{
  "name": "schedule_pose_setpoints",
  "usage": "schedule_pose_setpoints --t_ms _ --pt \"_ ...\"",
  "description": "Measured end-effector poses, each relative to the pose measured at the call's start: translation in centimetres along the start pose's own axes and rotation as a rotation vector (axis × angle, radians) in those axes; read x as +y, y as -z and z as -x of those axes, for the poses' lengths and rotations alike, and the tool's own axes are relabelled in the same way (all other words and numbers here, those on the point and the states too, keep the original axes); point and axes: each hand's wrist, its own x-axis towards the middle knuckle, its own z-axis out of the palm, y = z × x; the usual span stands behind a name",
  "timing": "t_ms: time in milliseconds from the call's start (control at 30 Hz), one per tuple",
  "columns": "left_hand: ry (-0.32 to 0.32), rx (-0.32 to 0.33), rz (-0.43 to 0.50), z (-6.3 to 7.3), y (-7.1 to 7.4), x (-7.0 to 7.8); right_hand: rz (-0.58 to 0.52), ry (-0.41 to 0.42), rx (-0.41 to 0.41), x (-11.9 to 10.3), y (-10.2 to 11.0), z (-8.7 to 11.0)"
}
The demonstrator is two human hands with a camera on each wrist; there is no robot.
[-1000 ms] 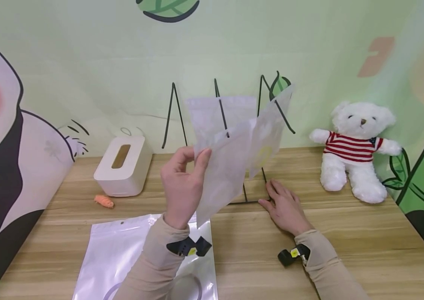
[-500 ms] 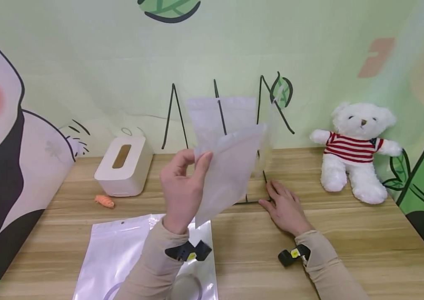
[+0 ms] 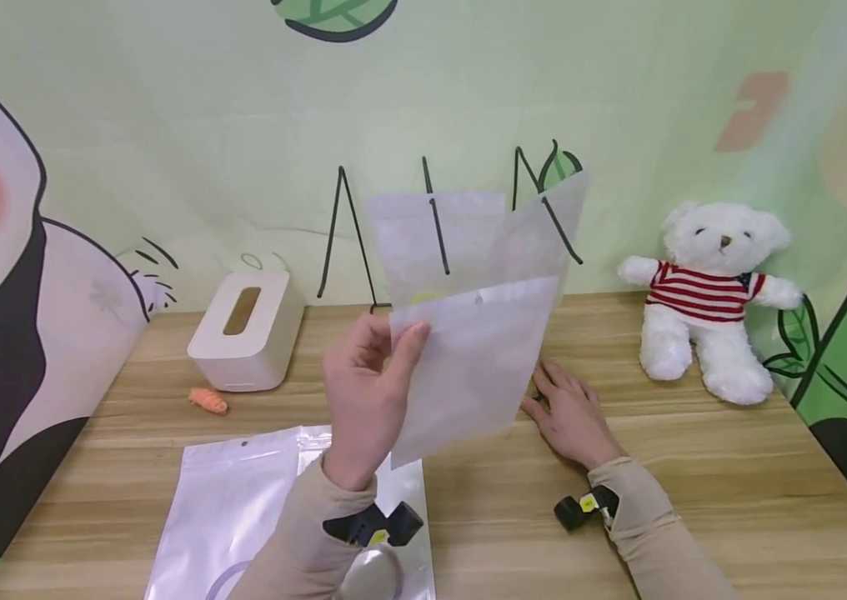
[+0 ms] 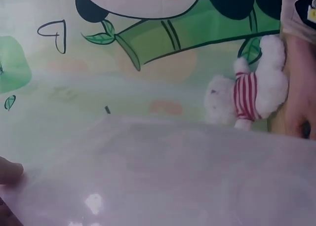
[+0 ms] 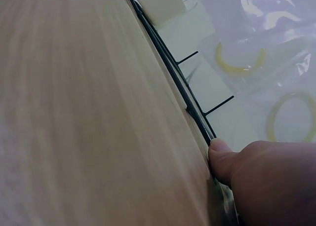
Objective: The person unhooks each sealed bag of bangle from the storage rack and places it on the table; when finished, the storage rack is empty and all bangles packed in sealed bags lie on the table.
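My left hand [image 3: 367, 387] pinches the left edge of a translucent white zip bag [image 3: 476, 367], thumb in front, and holds it up with its hole at the top. Behind it stands a black wire display rack [image 5: 185, 90] with prongs. More bags hang there: one on the middle prong [image 3: 439, 237], another zip bag [image 3: 569, 208] at the right. Yellow rings [image 5: 291, 115] show through the plastic in the right wrist view. Low on the table, my right hand [image 3: 573, 417] holds the rack's right base corner, its thumb against the black wire. The held bag covers much of the rack.
A white tissue box [image 3: 243, 333] stands at the back left, with a small orange carrot-shaped piece [image 3: 208, 402] in front. Larger zip bags [image 3: 224, 492] lie flat under the left forearm. A white teddy bear [image 3: 701, 308] in a striped shirt sits at the right.
The bag in my left hand has turned flatter toward the head camera and come slightly lower and right. Behind it, the right-hand bag has swung. My right hand stays at the rack's base.
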Motion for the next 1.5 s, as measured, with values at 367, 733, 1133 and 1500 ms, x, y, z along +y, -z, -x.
schedule_pose_setpoints --t_ms 367,733,1133,1500 --pt "0.152 -0.055 -0.081 1.2 0.8 -3.1 0.007 -0.030 -0.012 -0.2 0.1 -0.3" --pt "0.346 -0.188 -0.173 1.0 1.8 -5.4 0.001 -0.023 0.007 -0.2 0.0 0.0" --pt "0.533 -0.383 -0.277 2.0 2.6 -6.5 -0.004 -0.017 -0.007 -0.1 -0.1 -0.3" --pt "0.615 -0.530 -0.379 3.2 3.1 -7.7 -0.005 -0.019 -0.009 -0.1 -0.2 -0.3"
